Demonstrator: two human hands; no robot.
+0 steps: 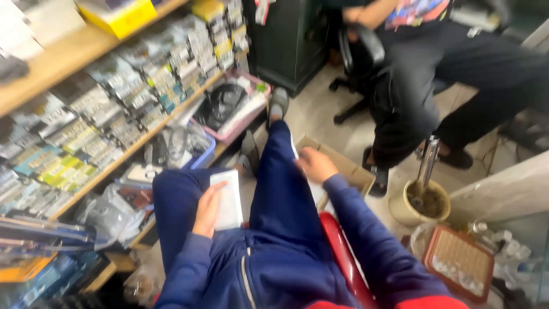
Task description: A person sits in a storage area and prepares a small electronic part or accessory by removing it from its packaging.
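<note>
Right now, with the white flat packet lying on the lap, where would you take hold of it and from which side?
Probably by its right long edge. The white packet lies flat on the left thigh, and the left hand already covers its left edge. The right hand, resting by the cardboard box, could come from the right and pinch that free edge.

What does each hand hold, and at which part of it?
The left hand holds a flat white packet by its left long edge, against the thigh. The right hand reaches toward the cardboard box; whether it holds anything cannot be told.
</note>
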